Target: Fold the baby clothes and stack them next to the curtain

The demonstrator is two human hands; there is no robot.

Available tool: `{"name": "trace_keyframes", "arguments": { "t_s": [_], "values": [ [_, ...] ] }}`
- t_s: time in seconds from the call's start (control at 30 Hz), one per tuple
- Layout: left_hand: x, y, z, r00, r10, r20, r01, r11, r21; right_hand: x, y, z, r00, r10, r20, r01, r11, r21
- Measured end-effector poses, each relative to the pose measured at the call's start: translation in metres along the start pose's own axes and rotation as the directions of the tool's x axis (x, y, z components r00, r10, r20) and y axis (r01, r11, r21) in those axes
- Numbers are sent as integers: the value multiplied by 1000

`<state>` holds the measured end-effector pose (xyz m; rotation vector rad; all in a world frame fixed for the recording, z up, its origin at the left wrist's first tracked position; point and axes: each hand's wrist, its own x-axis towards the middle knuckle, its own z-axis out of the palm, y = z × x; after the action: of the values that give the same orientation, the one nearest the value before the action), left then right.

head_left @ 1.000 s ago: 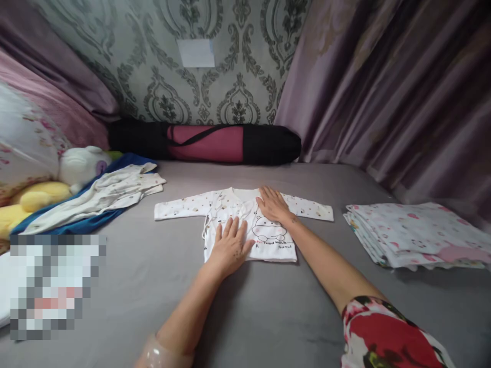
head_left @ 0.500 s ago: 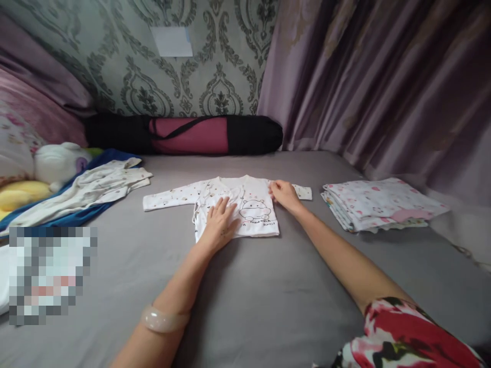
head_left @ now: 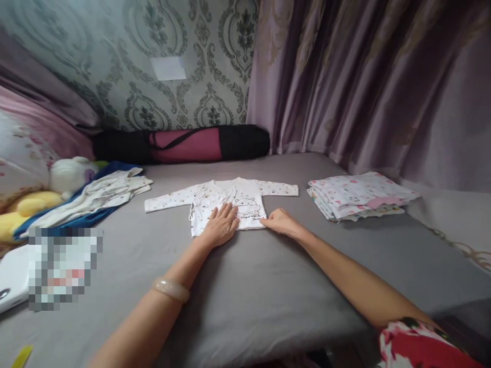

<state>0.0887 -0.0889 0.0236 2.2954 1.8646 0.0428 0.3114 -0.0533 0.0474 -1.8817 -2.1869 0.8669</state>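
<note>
A small white baby shirt (head_left: 245,208) with long speckled sleeves and an outlined cartoon animal on its front lies spread out on the grey bedsheet (head_left: 249,286). My left hand (head_left: 221,225) rests flat on the lower middle of the shirt, its fingers stretched out and covering part of the drawing. At the shirt's lower right corner, my right hand (head_left: 281,223) pinches the edge of the fabric between thumb and fingers. A pale bangle (head_left: 171,290) circles my left wrist.
Folded printed cloths (head_left: 362,197) are stacked to the right. On the left lie light speckled clothes (head_left: 103,191) over blue cloth, plush toys (head_left: 71,176) and a white object (head_left: 15,276) beside a blurred-out patch. A black and maroon bag (head_left: 184,144) lies along the wall.
My right hand has moved from the right shoulder and sleeve down to the lower right corner. The right sleeve now shows whole. My left hand stays on the shirt, pressed flatter.
</note>
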Motion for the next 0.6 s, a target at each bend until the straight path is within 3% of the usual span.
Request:
{"name": "trace_keyframes", "arguments": {
  "t_s": [0.27, 0.4, 0.47, 0.53, 0.6],
  "values": [
    [-3, -8, -6, 997, 7, 78, -2, 998, -60, -6, 11, 1, 999, -2, -42, -1, 997, -71],
    [0, -13, -12, 994, 47, 95, -40, 996, -80, -7, 7, -8, 999, 20, 34, -16, 992, -123],
    [5, -13, -16, 995, 79, 63, -74, 995, -72, -4, 1, -14, 998, 13, 54, -3, 982, -188],
    [12, -10, -18, 994, 105, -30, -107, 993, -44, 3, -8, -16, 998, -53, -46, 40, 965, -258],
    [22, -3, -17, 984, 107, -144, -109, 994, -5, 16, -20, -10, 966, -191, -175, 132, 943, -304]
  ]
}}
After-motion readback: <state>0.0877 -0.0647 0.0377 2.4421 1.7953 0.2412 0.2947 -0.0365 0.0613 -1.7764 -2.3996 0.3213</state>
